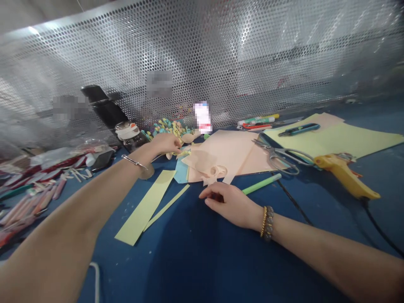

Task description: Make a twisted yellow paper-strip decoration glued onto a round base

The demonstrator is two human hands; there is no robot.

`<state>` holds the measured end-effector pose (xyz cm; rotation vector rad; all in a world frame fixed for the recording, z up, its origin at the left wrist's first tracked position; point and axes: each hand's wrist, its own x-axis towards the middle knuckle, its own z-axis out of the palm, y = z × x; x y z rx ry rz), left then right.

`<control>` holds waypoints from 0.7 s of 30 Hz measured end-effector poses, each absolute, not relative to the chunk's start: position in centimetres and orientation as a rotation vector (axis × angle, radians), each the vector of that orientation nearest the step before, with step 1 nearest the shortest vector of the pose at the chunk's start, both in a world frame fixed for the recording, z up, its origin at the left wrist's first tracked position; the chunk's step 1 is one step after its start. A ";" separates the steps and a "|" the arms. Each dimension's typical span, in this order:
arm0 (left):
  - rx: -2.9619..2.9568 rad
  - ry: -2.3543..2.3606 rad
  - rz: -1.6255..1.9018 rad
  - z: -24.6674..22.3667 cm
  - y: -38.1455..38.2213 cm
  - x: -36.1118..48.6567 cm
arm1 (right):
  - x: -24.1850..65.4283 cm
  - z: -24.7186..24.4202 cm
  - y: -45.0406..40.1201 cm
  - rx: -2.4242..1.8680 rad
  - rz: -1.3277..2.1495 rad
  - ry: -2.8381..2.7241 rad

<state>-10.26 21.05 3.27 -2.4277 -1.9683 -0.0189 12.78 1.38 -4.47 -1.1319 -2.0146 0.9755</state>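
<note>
My left hand (166,144) reaches to the back of the table, its fingers pinched together beside a heap of small yellow and blue paper pieces (168,126). What they hold, if anything, is too small to make out. My right hand (230,204) rests palm down with loosely bent fingers, thumb and forefinger slightly apart and nothing between them. Just beyond its fingertips lies a curled peach paper strip (215,170), in front of peach paper sheets (233,147). A green pen (261,184) lies beside that hand. Yellow paper strips (147,208) lie between my arms.
Scissors (284,156), a yellow glue gun (347,172) with a cord, and a utility knife (299,129) on yellow paper (362,141) lie right. A bottle (128,132) stands behind my left arm. A lit phone (202,118) leans against the perforated metal panel (221,63).
</note>
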 end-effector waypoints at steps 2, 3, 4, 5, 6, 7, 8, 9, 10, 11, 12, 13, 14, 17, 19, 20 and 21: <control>-2.442 -1.926 0.076 2.7 20.3 -9.8 | 12.8 -4.5 1.3 -1.125 0.974 -2.018; -2.433 -1.918 0.099 2.6 20.0 -9.7 | 12.9 -4.6 1.3 -1.122 0.973 -2.020; -2.416 -1.916 0.100 2.6 19.9 -9.7 | 12.9 -4.6 1.3 -1.121 0.973 -2.022; -2.394 -1.921 0.084 2.9 19.8 -9.8 | 12.9 -4.6 1.3 -1.121 0.972 -2.023; -2.367 -1.930 0.050 3.4 19.8 -10.1 | 12.9 -4.6 1.3 -1.121 0.972 -2.024; -2.336 -1.944 0.003 4.1 19.9 -10.5 | 13.0 -4.6 1.3 -1.121 0.973 -2.025; -2.296 -1.962 -0.059 4.8 20.0 -11.0 | 12.9 -4.6 1.3 -1.121 0.974 -2.027; -2.250 -1.986 -0.129 5.6 20.2 -11.6 | 12.9 -4.5 1.3 -1.121 0.974 -2.028; -2.186 -2.024 -0.199 6.4 20.3 -12.2 | 12.9 -4.5 1.3 -1.119 0.976 -2.030; -2.118 -2.069 -0.266 7.1 20.5 -12.8 | 12.9 -4.5 1.3 -1.117 0.978 -2.031; -2.075 -2.119 -0.305 7.5 20.5 -13.4 | 12.9 -4.5 1.2 -1.116 0.979 -2.032; -2.043 -2.171 -0.329 7.7 20.6 -14.0 | 12.9 -4.5 1.2 -1.115 0.979 -2.033; -2.034 -2.222 -0.334 7.7 20.5 -14.4 | 12.9 -4.5 1.2 -1.115 0.980 -2.034; -2.081 -2.347 -0.348 6.7 20.0 -15.1 | 12.9 -4.4 1.2 -1.117 0.978 -2.039; -2.134 -2.379 -0.427 5.9 19.6 -15.1 | 12.9 -4.4 1.2 -1.119 0.976 -2.040; -2.164 -2.370 -0.504 5.5 19.4 -15.0 | 12.9 -4.4 1.2 -1.120 0.974 -2.040; -2.193 -2.345 -0.599 5.2 19.3 -14.9 | 12.8 -4.4 1.3 -1.122 0.972 -2.039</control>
